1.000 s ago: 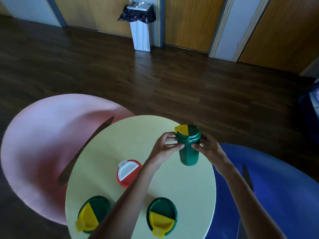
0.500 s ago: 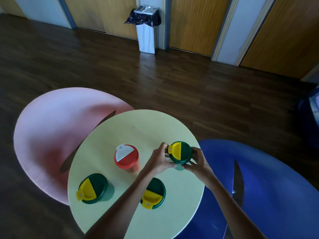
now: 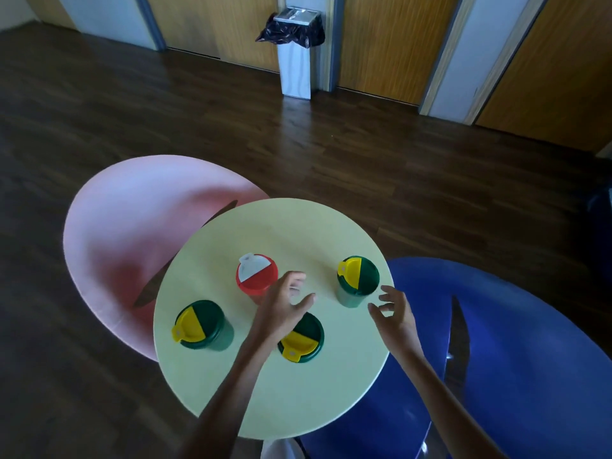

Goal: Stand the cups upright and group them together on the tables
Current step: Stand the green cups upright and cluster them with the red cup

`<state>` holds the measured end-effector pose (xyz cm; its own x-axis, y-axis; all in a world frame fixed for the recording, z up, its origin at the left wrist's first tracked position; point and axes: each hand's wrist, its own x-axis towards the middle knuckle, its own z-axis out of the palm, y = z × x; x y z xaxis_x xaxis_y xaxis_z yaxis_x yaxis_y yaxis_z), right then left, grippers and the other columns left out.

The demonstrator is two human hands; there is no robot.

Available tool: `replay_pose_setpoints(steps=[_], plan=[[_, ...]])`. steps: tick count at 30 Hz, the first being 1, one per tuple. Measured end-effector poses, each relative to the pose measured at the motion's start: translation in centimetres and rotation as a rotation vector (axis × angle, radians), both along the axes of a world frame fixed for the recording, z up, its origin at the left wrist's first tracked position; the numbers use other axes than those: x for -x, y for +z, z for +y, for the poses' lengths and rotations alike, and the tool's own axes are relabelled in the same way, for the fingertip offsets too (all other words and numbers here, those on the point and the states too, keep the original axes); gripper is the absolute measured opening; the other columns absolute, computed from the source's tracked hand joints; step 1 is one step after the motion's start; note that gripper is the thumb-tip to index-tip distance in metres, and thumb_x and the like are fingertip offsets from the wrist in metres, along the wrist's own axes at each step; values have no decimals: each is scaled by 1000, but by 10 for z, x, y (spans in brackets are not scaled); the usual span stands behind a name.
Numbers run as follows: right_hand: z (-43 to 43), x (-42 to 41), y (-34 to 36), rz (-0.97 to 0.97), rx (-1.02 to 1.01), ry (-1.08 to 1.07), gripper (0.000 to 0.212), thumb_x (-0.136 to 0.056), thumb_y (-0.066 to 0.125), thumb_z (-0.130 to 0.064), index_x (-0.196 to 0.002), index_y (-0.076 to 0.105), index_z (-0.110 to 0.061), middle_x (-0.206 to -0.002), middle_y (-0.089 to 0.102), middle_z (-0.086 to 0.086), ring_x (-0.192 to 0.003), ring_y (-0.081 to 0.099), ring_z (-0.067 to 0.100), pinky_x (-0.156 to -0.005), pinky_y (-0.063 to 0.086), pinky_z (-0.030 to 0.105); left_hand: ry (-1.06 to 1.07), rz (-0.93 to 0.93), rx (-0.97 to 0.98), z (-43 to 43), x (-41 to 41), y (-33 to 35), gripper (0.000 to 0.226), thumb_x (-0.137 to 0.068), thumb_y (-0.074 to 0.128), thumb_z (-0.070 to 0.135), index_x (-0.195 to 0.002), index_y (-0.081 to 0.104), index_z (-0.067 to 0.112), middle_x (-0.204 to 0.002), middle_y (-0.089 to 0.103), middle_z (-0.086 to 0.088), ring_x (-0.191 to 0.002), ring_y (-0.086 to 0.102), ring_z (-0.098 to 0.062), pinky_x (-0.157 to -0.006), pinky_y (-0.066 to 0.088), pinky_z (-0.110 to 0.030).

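hands (image 3: 284, 309) (image 3: 395, 311) empty — four cups (image 3: 357, 281) upright

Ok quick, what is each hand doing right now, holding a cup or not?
Left hand: open, fingers spread, holding nothing, above the round yellow table.
Right hand: open, holding nothing, beside the green plastic cup with the yellow-and-green lid.

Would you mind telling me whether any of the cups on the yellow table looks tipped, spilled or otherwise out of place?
Nothing stands out. The red cup and three green cups stand upright, lids on, on the yellow table; no spill shows.
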<state>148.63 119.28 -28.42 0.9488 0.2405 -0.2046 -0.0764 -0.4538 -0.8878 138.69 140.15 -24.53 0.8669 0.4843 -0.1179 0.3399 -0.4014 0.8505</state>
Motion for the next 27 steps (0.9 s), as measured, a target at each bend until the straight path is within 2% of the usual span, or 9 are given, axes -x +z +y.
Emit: replay_pose_setpoints(steps=[2,4,7,9,11,15,17,21,27], plan=[[0,19,8,-52,-39,72,34,-85,65,-15,-114,52,-26,-107,57,0,-96,58,20,-71,47,24,92,-65,-70,13,41,6,37,-78,71,36,-111,59,25,-107,65,8,-100,63,-7,-87,52,-32],[4,36,17,-49,-63,234,35,-84,67,-16,-112,52,-31,-107,58,-3,-100,56,12,-75,47,23,168,-84,-238,31,81,11,40,-78,65,44,-111,61,21,-110,65,7,-103,60,-8,-87,49,-28],[16,45,32,-93,28,578,51,-80,71,-27,-120,43,-42,-122,49,-14,-113,46,-3,-90,42,20,243,8,-438,62,126,10,60,-71,55,53,-115,59,12,-114,63,-3,-106,57,-21,-90,46,-31],[28,43,41,-136,170,838,68,-77,71,-36,-134,34,-39,-135,36,-18,-126,32,-2,-104,34,23,266,93,-485,79,145,2,74,-65,57,55,-123,54,10,-120,58,-10,-112,53,-28,-95,46,-39],[42,41,48,-219,314,997,82,-75,71,-46,-142,26,-31,-145,29,-11,-134,24,6,-108,27,23,267,167,-473,90,155,-6,86,-62,65,54,-134,43,13,-130,51,-12,-119,48,-30,-100,44,-45],[62,50,48,-366,520,996,100,-66,68,-64,-145,23,-22,-145,33,-2,-131,34,19,-100,40,31,171,358,-345,107,154,-14,116,-59,80,48,-149,10,23,-151,24,-16,-139,28,-32,-108,35,-47],[66,61,42,-373,582,956,102,-65,66,-67,-145,22,-22,-142,35,-3,-128,37,19,-96,44,34,100,404,-308,115,153,-16,120,-62,82,41,-150,2,24,-151,23,-15,-136,32,-31,-106,37,-48],[68,72,31,-484,596,881,89,-73,63,-58,-145,24,-21,-143,36,-1,-127,38,21,-95,45,35,70,404,-282,115,157,-17,108,-72,77,31,-150,3,23,-143,35,-11,-125,44,-26,-99,44,-40],[52,51,32,-385,530,1061,87,-80,66,-39,-148,13,-30,-157,16,-9,-143,20,14,-110,31,40,195,316,-254,102,156,-19,96,-72,78,27,-146,17,21,-135,41,-11,-117,50,-28,-94,47,-44]])
